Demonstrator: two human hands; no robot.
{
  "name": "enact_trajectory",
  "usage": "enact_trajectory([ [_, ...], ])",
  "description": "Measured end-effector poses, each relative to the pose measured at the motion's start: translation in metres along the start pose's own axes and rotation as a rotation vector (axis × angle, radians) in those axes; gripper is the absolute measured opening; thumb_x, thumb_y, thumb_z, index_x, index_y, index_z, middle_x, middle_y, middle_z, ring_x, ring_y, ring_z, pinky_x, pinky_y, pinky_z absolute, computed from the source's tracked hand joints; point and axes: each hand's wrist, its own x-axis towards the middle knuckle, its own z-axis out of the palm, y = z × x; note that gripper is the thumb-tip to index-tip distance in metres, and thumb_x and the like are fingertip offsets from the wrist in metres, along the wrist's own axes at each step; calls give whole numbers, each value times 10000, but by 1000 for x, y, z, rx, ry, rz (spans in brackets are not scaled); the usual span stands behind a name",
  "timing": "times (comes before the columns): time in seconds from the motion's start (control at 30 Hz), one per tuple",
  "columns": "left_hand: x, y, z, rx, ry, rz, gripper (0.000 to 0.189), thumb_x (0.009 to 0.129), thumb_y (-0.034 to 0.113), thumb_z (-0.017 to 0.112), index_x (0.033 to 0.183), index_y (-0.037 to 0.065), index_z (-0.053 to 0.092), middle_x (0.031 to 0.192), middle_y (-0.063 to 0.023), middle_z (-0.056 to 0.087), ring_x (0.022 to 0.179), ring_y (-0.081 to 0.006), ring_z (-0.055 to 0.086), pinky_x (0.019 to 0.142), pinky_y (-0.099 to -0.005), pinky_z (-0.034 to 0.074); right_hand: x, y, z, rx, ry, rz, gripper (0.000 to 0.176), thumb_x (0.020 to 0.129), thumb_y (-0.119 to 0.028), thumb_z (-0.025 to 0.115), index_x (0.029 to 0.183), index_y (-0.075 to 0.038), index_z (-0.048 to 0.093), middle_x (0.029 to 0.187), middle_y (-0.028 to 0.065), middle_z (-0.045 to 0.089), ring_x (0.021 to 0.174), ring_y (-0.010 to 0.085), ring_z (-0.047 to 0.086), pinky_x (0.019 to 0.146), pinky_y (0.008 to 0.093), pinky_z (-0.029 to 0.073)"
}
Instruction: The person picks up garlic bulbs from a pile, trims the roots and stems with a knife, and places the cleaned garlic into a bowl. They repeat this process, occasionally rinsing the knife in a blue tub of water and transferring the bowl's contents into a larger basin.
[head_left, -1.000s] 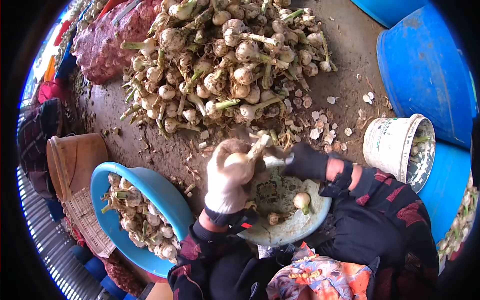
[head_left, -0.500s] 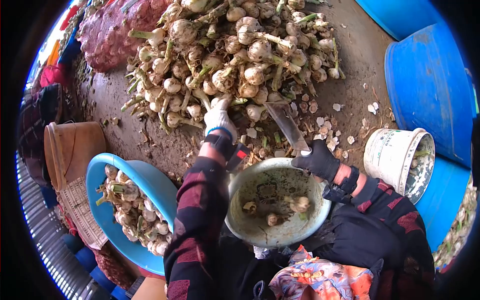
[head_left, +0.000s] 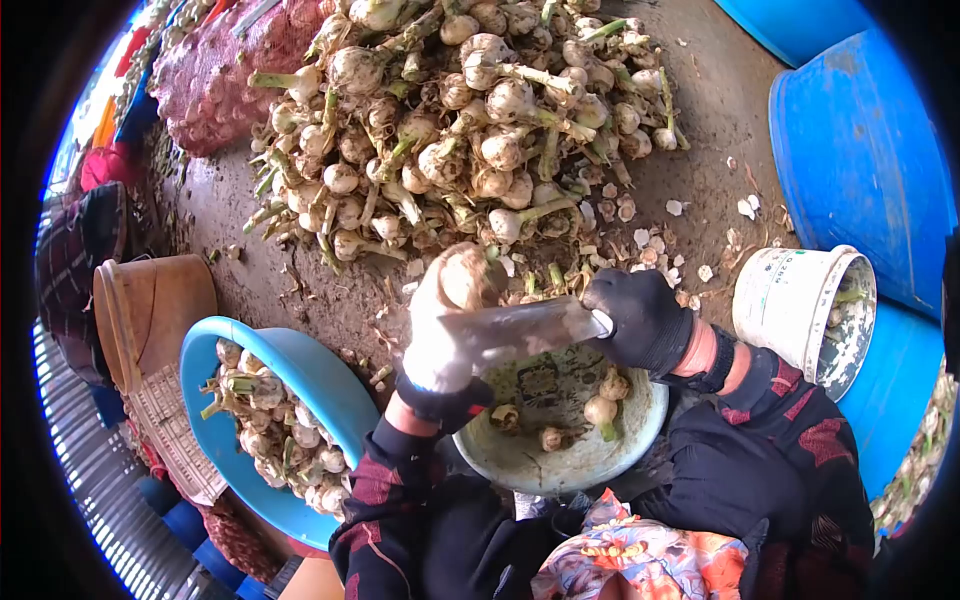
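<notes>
My left hand (head_left: 432,335), in a white glove, is closed round a garlic bulb (head_left: 463,277) over the rim of a pale basin. In a black glove, my right hand (head_left: 640,318) grips the handle of a cleaver (head_left: 520,332). Its broad blade points left, right at the bulb and overlapping the white glove in this view. Below both hands stands the basin (head_left: 560,478), dirty inside, with a few bulbs (head_left: 601,411) lying at its bottom. Beyond the hands a big heap of garlic (head_left: 470,130) with stalks covers the ground.
A blue basin (head_left: 310,370) of trimmed garlic stands at left, beside a brown bucket (head_left: 155,315). To the right are a white bucket (head_left: 785,305) and large blue tubs (head_left: 860,160). A pink mesh sack (head_left: 235,75) lies at the back left. Root scraps (head_left: 650,245) litter the ground.
My left hand has come back from the heap toward me with a garlic bulb. The cleaver has swung from pointing away to lying crosswise, its blade now at the bulb.
</notes>
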Motion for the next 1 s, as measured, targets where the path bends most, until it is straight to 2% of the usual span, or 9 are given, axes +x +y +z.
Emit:
enact_trajectory([
  [0.03,-5,23,10,-82,7,-70,456,872,358,569,1144,-6,537,1037,-95,611,923,-166,601,801,-282,494,2,-4,-2,-1,3,5,189,660,-199,697,759,-97,571,677,97,560,606,291,599,504,400,465],
  [0.13,-10,35,2,-80,-232,-234,761,741,290,701,1370,75,330,1094,-168,584,904,-306,627,722,-413,538,5,-13,-9,23,9,-106,239,638,-191,694,791,-71,555,699,106,555,584,292,591,493,394,461],
  [0.3,-19,-1,13,65,-192,18,584,737,224,702,1219,-12,470,1127,-132,573,1049,-208,545,925,-355,435,0,-13,-7,54,-83,-101,283,571,-171,721,793,-70,576,708,96,545,599,303,582,517,399,453],
  [0.47,-18,-6,14,207,-335,306,385,794,266,617,1058,-13,598,1019,-131,621,894,-208,604,795,-306,476,-3,-10,-3,88,-122,-139,276,576,-179,721,776,-76,562,705,92,544,590,301,580,511,399,448],
  [0.57,-38,2,7,117,-541,16,341,781,264,643,999,3,615,981,-127,632,847,-221,611,780,-315,480,-6,8,6,79,-151,-141,234,613,-194,714,773,-91,579,691,97,559,594,295,588,519,397,458],
  [0.6,-30,16,6,-152,-653,152,327,764,254,674,971,8,613,964,-111,643,819,-208,608,772,-311,479,-12,36,19,19,-151,-58,196,637,-198,695,757,-92,580,705,107,582,611,305,598,527,401,470],
  [0.7,-30,63,12,-280,-560,-111,404,664,229,781,948,1,608,921,-76,638,810,-158,588,760,-278,481,-45,72,32,38,-103,162,133,707,-211,665,750,-97,611,695,132,612,621,322,611,521,398,476],
  [0.77,-20,53,7,-154,-525,-60,511,586,205,833,988,-3,597,915,-58,631,824,-135,582,760,-264,480,-43,57,26,41,25,395,149,718,-207,675,786,-79,640,621,149,583,580,327,608,514,398,471],
  [1.0,-28,27,12,-32,-324,-131,744,508,118,848,1160,3,508,984,-57,611,878,-148,577,805,-285,479,-11,0,-7,585,15,312,336,674,-301,794,762,-36,608,623,77,561,552,186,552,533,308,453],
])
